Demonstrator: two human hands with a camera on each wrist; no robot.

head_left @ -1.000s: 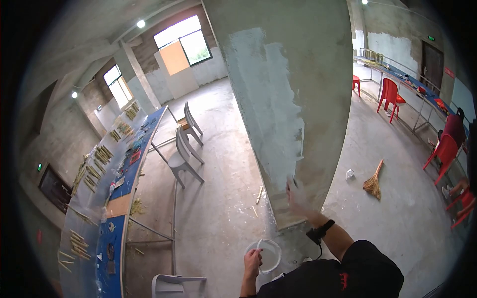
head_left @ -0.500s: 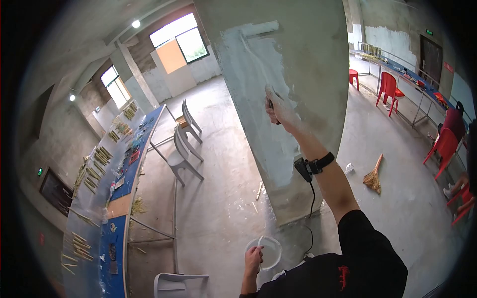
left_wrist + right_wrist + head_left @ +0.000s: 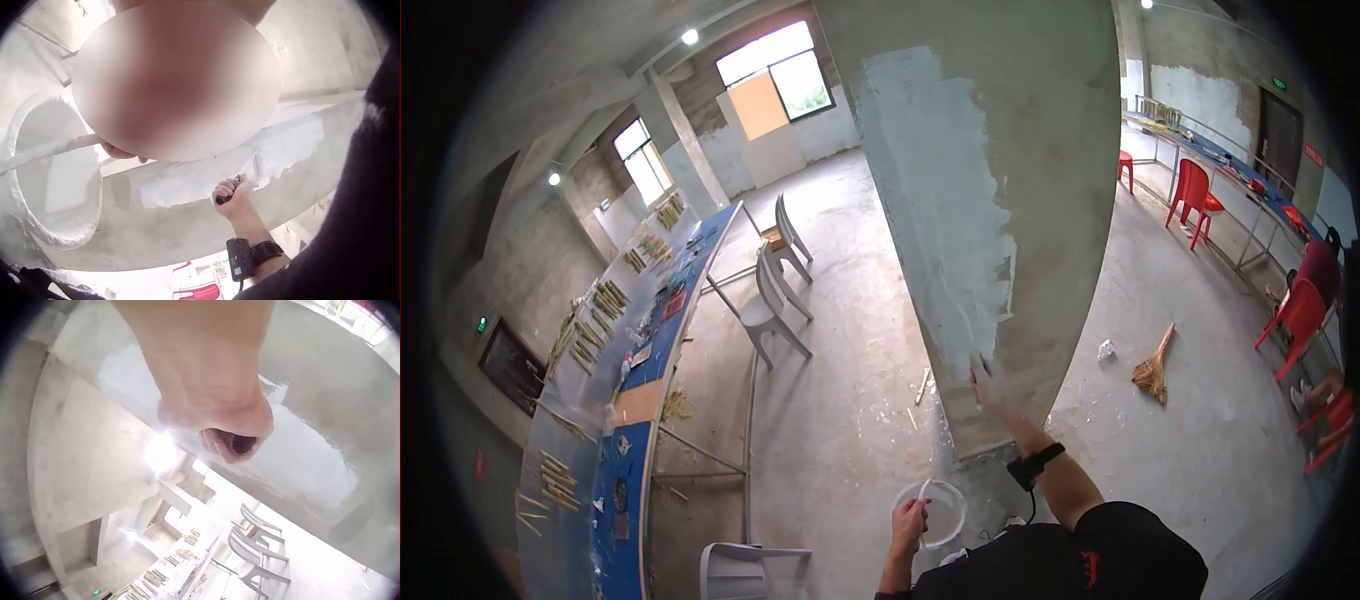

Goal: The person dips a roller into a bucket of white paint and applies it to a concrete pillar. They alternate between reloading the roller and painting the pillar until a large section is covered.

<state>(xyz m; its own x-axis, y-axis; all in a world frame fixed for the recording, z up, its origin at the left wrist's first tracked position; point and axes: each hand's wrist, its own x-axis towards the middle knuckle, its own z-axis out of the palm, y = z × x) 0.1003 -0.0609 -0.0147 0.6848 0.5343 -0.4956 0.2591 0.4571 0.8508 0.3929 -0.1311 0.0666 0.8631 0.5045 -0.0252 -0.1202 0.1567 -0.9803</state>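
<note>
My right hand (image 3: pixel 988 388) grips the dark handle (image 3: pixel 244 444) of a paint roller, low on a broad grey pillar (image 3: pixel 1055 180). The roller's head (image 3: pixel 257 164) lies against the pale painted patch (image 3: pixel 935 190) in the left wrist view; in the head view it is hard to make out against the paint. Down at the front, my left hand (image 3: pixel 908 525) holds a white bucket (image 3: pixel 962 512) by the white strip (image 3: pixel 56 152) across its mouth. Whitish liquid shows inside. A blurred oval covers most of the left hand in the left wrist view.
On the left runs a long blue-topped table (image 3: pixel 662 330) with bamboo pieces, grey chairs (image 3: pixel 772 320) beside it. A broom (image 3: pixel 1152 375) and a crumpled white scrap (image 3: pixel 1106 350) lie on the floor at right. Red chairs (image 3: pixel 1190 190) and a seated person are farther right.
My right hand rose up the pillar with the roller near the patch's top half a second ago, then came back down to its low position. My left hand stays with the bucket.
</note>
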